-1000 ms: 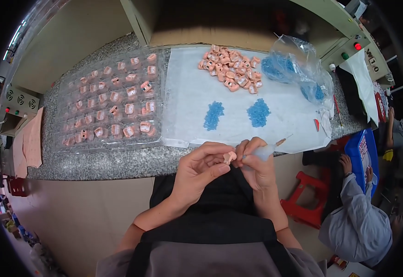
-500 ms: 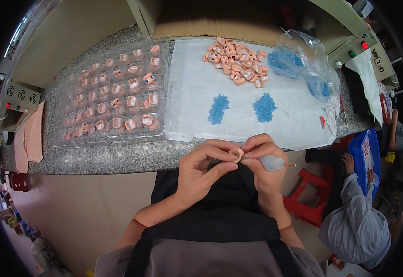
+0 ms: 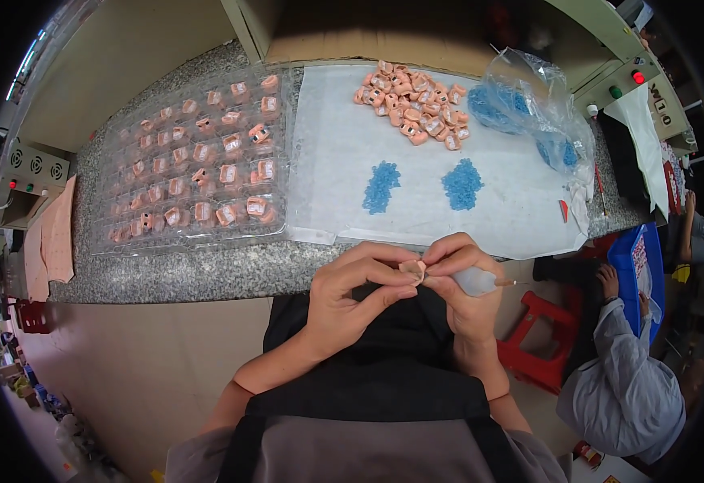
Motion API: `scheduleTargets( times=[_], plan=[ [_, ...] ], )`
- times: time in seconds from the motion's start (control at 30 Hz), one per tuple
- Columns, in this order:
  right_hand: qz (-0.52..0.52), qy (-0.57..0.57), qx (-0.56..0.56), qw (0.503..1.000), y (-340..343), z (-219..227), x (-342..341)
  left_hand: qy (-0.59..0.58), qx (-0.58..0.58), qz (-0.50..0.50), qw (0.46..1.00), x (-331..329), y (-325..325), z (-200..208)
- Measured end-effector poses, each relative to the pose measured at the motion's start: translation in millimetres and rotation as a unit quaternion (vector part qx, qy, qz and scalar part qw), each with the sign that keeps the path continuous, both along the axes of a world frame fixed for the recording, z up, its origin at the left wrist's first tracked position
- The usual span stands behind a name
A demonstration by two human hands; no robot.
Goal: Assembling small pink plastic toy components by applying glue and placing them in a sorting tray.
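Note:
Close in front of me, past the near edge of the counter, both hands meet at a small pink, hollow doll-face piece (image 3: 413,269). The fingers of my left hand (image 3: 344,290) pinch it from the left. My right hand (image 3: 471,314) is closed round a translucent white squeeze bottle (image 3: 476,281), whose thin brownish tip points away to the right. Its thumb and forefinger also touch the piece's right side. Fingertips cover part of the piece, and the palm hides part of the bottle.
On the granite counter (image 3: 207,270), a clear tray (image 3: 279,229) holds rows of pink pieces. White paper (image 3: 328,161) carries a heap of pink pieces (image 3: 408,101), two piles of blue beads (image 3: 462,185) and a plastic bag (image 3: 529,76). Right: red stool (image 3: 541,322), a seated person (image 3: 622,378).
My hands stay joined at the pink piece. The left hand has shifted and the piece has turned slightly, its hollow side showing a little more. The bottle remains in my right hand.

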State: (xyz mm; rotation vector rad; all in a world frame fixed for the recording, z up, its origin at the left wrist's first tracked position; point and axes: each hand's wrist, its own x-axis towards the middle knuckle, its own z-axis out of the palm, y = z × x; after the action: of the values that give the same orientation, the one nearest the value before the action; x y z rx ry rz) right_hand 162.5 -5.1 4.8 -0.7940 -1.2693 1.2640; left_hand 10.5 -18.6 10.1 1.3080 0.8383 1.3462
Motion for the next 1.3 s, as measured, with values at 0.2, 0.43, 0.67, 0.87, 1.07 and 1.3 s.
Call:
scheduleTargets(
  times=[0.2, 0.43, 0.67, 0.87, 1.07, 1.3],
  plan=[
    [0.064, 0.110, -0.148, 0.981, 0.8, 7.5, 1.7, 0.093, 0.114, -0.042, 0.988, -8.4, 8.1, 1.9],
    [0.093, 0.105, -0.225, 0.964, -2.7, 6.4, -9.4, 0.066, 0.086, -0.029, 0.994, -15.1, 5.9, -4.4],
    [0.147, 0.175, -0.230, 0.946, -0.6, -4.3, -12.5, -0.053, -0.047, -0.022, 0.997, -10.6, 6.0, -9.3],
    [0.152, 0.206, -0.224, 0.940, 18.0, 8.9, 3.5, -0.116, -0.094, -0.068, 0.986, 5.5, 27.5, 1.3],
    [0.130, 0.120, -0.175, 0.968, 12.6, 10.1, 3.7, -0.115, -0.095, -0.050, 0.987, 9.7, 26.1, 2.0],
    [0.145, 0.223, -0.222, 0.938, 18.1, 13.3, 7.4, -0.185, -0.112, -0.062, 0.974, 15.4, 32.2, 11.9]
  ],
)
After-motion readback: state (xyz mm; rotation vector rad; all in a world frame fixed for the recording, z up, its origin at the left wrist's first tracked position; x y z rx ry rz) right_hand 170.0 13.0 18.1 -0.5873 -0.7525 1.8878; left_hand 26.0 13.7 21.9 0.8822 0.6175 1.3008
